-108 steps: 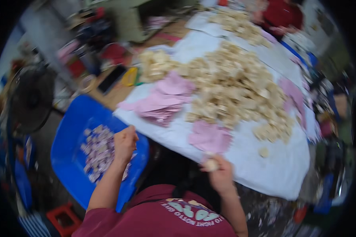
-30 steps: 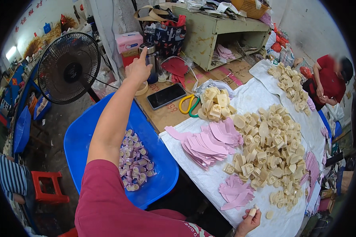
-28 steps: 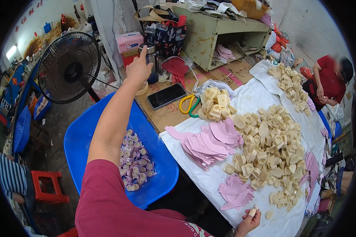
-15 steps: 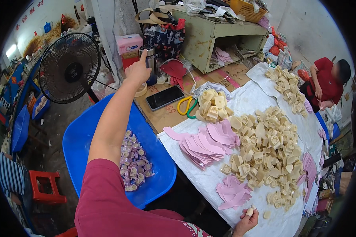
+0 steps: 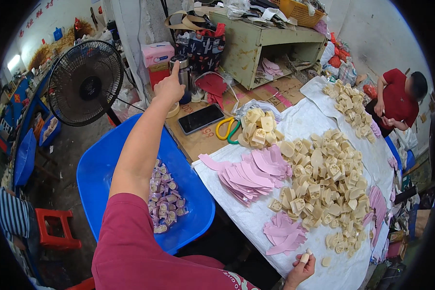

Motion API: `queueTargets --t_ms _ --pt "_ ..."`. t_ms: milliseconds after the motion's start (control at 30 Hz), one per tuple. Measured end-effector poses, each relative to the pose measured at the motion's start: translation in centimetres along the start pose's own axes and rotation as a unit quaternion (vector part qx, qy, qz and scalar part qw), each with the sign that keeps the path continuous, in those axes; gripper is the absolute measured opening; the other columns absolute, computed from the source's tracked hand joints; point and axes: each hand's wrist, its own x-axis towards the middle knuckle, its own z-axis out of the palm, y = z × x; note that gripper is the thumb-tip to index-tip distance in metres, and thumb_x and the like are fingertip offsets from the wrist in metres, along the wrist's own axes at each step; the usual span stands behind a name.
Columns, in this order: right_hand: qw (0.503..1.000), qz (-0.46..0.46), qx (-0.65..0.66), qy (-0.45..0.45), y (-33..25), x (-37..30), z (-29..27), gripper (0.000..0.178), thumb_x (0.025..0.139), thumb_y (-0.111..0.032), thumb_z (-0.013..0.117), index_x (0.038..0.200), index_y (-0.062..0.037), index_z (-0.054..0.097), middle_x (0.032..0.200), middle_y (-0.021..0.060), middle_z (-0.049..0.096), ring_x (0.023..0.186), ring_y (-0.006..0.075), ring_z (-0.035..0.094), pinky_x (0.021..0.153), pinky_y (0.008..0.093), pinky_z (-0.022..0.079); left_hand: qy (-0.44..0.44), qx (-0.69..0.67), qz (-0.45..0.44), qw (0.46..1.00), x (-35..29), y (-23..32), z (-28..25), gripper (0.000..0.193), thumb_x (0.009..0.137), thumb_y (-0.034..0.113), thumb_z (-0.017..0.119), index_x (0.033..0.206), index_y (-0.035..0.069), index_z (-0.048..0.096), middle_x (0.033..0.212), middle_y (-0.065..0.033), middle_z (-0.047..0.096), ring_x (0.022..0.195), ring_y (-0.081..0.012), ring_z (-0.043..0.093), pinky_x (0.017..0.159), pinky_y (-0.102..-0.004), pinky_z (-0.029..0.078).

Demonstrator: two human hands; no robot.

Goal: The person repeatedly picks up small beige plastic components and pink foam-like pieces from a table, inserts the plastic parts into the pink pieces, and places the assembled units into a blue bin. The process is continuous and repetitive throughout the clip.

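Left hand (image 5: 169, 87) is stretched far out, index finger raised and touching the steel flask (image 5: 182, 77), the other fingers curled in and gripping nothing. That flask stands upright on the brown cardboard-topped table (image 5: 198, 145), just beside the pink tissue box (image 5: 157, 57) and up past the black phone (image 5: 200, 118) lying flat on the cardboard. Right hand (image 5: 299, 270) sits low at the near edge of the white sheet (image 5: 246, 217), fingers pinched shut on a small cream piece (image 5: 304, 257) (thumb and fingertips clamped on it). Just above that hand lies a loose fan of pink cut-outs (image 5: 282, 232); a bigger pink stack (image 5: 251, 171) spreads further up the sheet, beside the big heap of cream pieces (image 5: 324, 186). Left of the sheet, under the outstretched forearm, a blue tub (image 5: 106, 174) holds a small pile of wrapped purple pieces (image 5: 163, 198). Yellow-and-green scissors (image 5: 227, 129) rest next to the phone. A black floor fan (image 5: 85, 83) stands left of the flask. Another person in a red shirt (image 5: 396, 101) sits at the sheet's far end.
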Motion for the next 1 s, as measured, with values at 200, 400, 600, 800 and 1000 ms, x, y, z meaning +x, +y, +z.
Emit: queueTargets --t_ms 200,400,600,800,1000 --pt "1.000 0.005 0.004 0.003 -0.4 -0.1 0.2 0.017 0.095 -0.011 0.052 0.105 0.0002 0.061 0.071 -0.0005 0.056 0.051 0.0019 0.041 0.046 0.0165 0.033 0.015 -0.036 -0.006 0.999 -0.3 -0.1 1.1 0.090 0.083 0.029 0.067 0.152 0.024 0.009 0.112 -0.0214 0.065 0.104 -0.0379 0.063 0.089 -0.0504 0.047" --pt "1.000 0.010 0.004 -0.010 0.1 0.2 -0.1 0.021 0.093 -0.007 0.051 0.110 0.0019 0.060 0.074 0.0025 0.060 0.053 0.0031 0.046 0.047 0.0156 0.037 0.055 -0.038 0.014 0.998 0.1 -0.8 1.4 0.089 0.082 0.029 0.066 0.152 0.022 0.011 0.108 -0.0235 0.065 0.102 -0.0392 0.063 0.089 -0.0480 0.048" --pt "1.000 0.013 0.007 -0.008 0.2 0.2 -0.1 0.023 0.092 -0.008 0.051 0.110 0.0018 0.061 0.074 0.0027 0.060 0.054 0.0035 0.046 0.048 0.0166 0.037 0.038 -0.046 0.009 0.998 0.1 -1.3 0.9 0.090 0.081 0.029 0.066 0.152 0.023 0.012 0.108 -0.0247 0.065 0.101 -0.0402 0.063 0.090 -0.0469 0.048" --pt "0.997 -0.035 -0.062 -0.035 0.6 0.4 -0.8 0.026 0.088 -0.010 0.052 0.108 0.0024 0.063 0.076 0.0039 0.063 0.058 0.0056 0.051 0.050 0.0198 0.040 0.171 -0.125 0.207 0.955 0.7 -2.6 2.9 0.072 0.082 0.028 0.066 0.144 0.013 0.033 0.111 -0.0227 0.064 0.101 -0.0387 0.063 0.087 -0.0464 0.048" --pt "0.999 -0.027 -0.025 -0.040 -1.9 0.0 0.0 0.027 0.085 0.002 0.061 0.111 0.0036 0.063 0.093 0.0076 0.066 0.080 0.0121 0.063 0.069 0.0247 0.051 0.185 -0.376 0.319 0.850 -16.4 5.2 1.3 0.041 0.087 0.006 0.066 0.126 0.002 0.058 0.088 -0.0076 0.062 0.079 -0.0137 0.057 0.077 -0.0278 0.047"
